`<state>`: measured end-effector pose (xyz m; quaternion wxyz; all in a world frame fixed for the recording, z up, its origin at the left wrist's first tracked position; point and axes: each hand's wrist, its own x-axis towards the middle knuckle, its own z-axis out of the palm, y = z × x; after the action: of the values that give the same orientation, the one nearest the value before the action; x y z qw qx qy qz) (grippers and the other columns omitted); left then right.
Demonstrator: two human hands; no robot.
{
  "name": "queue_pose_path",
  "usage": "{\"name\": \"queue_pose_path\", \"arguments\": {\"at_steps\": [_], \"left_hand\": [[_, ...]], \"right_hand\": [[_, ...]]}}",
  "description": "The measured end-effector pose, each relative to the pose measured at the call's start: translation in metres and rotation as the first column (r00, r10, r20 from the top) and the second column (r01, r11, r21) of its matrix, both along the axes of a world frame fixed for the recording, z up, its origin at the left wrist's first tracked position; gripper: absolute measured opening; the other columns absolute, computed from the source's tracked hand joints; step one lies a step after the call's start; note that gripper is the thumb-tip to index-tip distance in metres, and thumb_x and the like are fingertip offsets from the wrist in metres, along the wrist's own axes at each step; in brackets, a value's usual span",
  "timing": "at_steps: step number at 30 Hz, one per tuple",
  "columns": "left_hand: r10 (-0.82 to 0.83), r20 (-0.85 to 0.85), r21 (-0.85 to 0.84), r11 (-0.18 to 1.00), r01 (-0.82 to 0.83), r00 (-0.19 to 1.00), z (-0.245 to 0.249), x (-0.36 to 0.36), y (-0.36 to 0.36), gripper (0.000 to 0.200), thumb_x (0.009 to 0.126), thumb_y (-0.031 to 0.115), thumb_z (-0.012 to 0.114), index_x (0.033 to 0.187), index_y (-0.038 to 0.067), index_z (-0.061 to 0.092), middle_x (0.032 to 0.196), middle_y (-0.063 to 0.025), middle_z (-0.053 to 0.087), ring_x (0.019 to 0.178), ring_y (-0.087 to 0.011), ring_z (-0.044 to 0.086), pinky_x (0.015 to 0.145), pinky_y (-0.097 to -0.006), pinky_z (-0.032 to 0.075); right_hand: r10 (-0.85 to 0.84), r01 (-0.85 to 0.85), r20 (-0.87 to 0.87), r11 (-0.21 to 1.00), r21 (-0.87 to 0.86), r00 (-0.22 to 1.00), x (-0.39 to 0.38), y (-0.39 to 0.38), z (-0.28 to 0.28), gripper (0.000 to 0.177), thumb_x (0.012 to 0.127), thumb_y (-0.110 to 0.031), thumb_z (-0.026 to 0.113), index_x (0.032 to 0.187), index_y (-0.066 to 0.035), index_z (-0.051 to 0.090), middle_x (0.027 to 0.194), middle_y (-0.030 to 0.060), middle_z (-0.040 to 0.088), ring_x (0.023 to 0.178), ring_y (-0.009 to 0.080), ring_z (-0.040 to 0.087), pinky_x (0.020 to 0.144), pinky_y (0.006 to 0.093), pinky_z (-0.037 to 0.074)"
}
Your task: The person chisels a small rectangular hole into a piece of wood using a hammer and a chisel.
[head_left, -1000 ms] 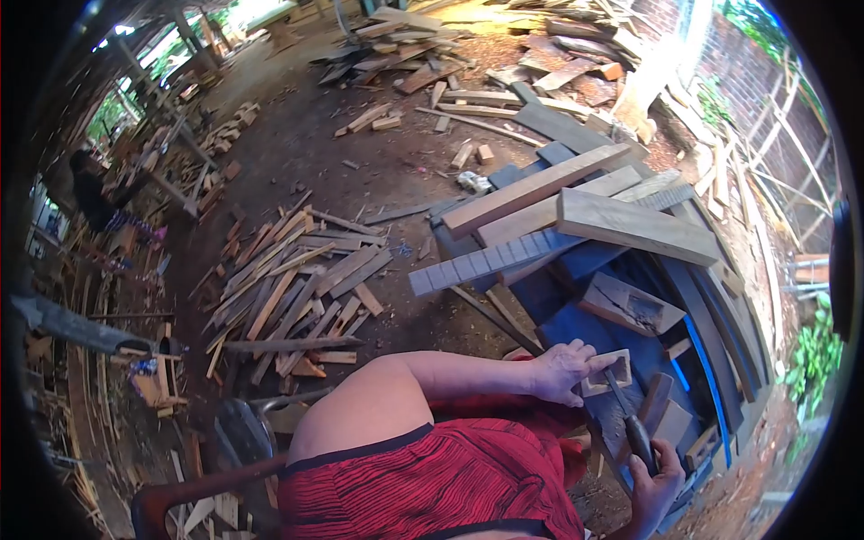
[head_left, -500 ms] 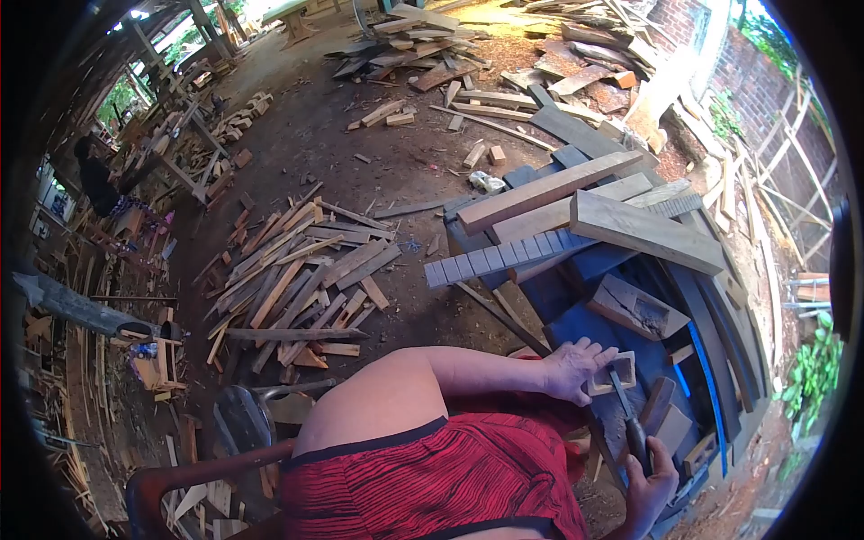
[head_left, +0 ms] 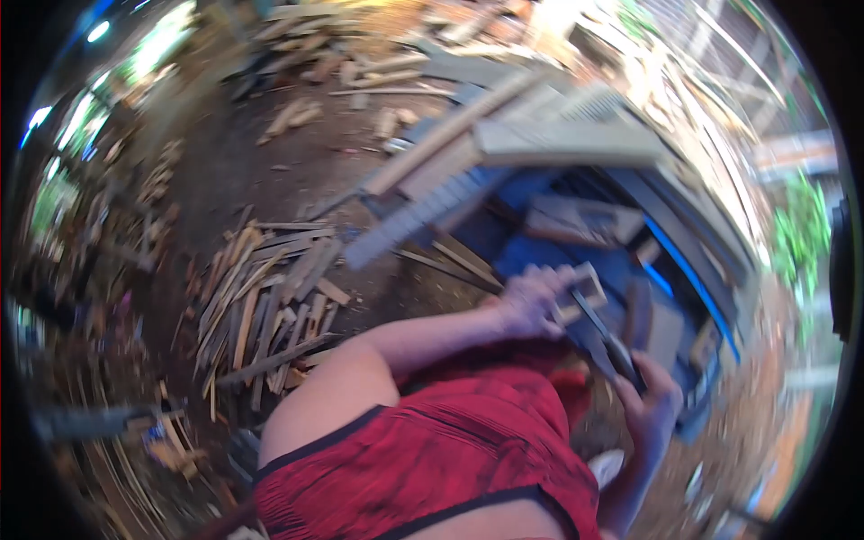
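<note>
My left hand (head_left: pixel 537 299) grips a small, pale, hollow wooden block (head_left: pixel 594 286), its fingers on the near left side. In my right hand (head_left: pixel 652 392) is a dark-handled tool with a long flat blade (head_left: pixel 619 354); its tip reaches the block's opening. Motion blur hides whether it is a chisel or a file. Both hands are over the blue work surface (head_left: pixel 525 256). Beyond them on that surface lies a larger wooden block with a carved hollow (head_left: pixel 551 216). Short wood pieces (head_left: pixel 664 331) lie just right of the tool.
Long planks (head_left: pixel 567 144) lie across the far side of the work surface, with a notched strip (head_left: pixel 414 219) jutting left. Thin wood offcuts (head_left: pixel 270 292) are heaped on the dirt floor (head_left: pixel 225 180) at left. More stacked timber (head_left: pixel 315 31) stands farther back.
The view has swung, so the bench and hands appear higher and farther left, with blur. Both hands keep their holds, and the tool still reaches the small block.
</note>
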<state>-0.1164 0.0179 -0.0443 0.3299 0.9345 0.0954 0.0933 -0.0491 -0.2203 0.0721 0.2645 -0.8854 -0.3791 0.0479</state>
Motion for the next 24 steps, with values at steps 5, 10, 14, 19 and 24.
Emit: {"name": "queue_pose_path", "arguments": {"at_steps": [5,10,14,19,24], "left_hand": [[0.017,0.024,0.061,0.998,-0.018,1.0,-0.023,0.01,-0.007,0.093,0.056,0.034,0.082,0.135,0.009,0.041,0.113,-0.0143,0.056,0.099,-0.0353,0.054,0.088,-0.0443,0.047],[0.011,-0.005,0.055,0.998,-0.01,1.0,-0.017,0.009,-0.007,0.094,0.057,0.035,0.082,0.136,0.009,0.039,0.112,-0.0142,0.055,0.1,-0.0353,0.054,0.088,-0.0448,0.047],[0.012,0.022,0.028,1.0,-0.013,1.0,-0.014,0.005,-0.003,0.095,0.054,0.034,0.083,0.135,0.01,0.04,0.11,-0.0143,0.057,0.1,-0.0358,0.055,0.088,-0.0442,0.046],[0.015,-0.007,-0.03,0.999,-0.015,1.0,-0.009,-0.003,0.001,0.098,0.057,0.033,0.084,0.138,0.005,0.036,0.112,-0.0164,0.053,0.104,-0.0354,0.052,0.092,-0.0429,0.045],[0.01,-0.03,-0.039,0.999,-0.011,0.999,-0.012,-0.003,0.001,0.099,0.057,0.033,0.083,0.138,0.004,0.036,0.114,-0.0159,0.052,0.106,-0.0346,0.051,0.093,-0.0431,0.045]], "right_hand": [[-0.089,0.085,-0.021,0.985,-0.151,0.996,-0.015,-0.001,0.014,0.036,0.07,-0.02,0.075,0.104,-0.01,0.069,0.079,0.0156,0.063,0.072,0.0349,0.063,0.065,0.0407,0.048],[-0.05,0.046,-0.041,0.994,-0.102,0.998,-0.004,-0.005,0.018,0.036,0.069,-0.02,0.076,0.102,-0.009,0.069,0.08,0.0153,0.064,0.073,0.0345,0.064,0.066,0.0402,0.049],[-0.026,0.025,0.064,1.0,0.007,0.998,0.009,-0.004,0.021,0.032,0.07,-0.018,0.074,0.101,-0.009,0.069,0.084,0.0148,0.065,0.076,0.0331,0.065,0.068,0.0399,0.049],[0.042,-0.041,0.043,0.998,-0.04,0.998,0.023,0.01,0.021,0.037,0.065,-0.012,0.074,0.101,-0.004,0.068,0.088,0.0181,0.067,0.081,0.0363,0.065,0.074,0.0409,0.049],[0.041,-0.043,-0.042,0.998,-0.041,0.998,0.028,0.014,0.026,0.033,0.065,-0.006,0.071,0.097,0.001,0.066,0.084,0.0146,0.067,0.079,0.0255,0.066,0.074,0.0334,0.048]]}}
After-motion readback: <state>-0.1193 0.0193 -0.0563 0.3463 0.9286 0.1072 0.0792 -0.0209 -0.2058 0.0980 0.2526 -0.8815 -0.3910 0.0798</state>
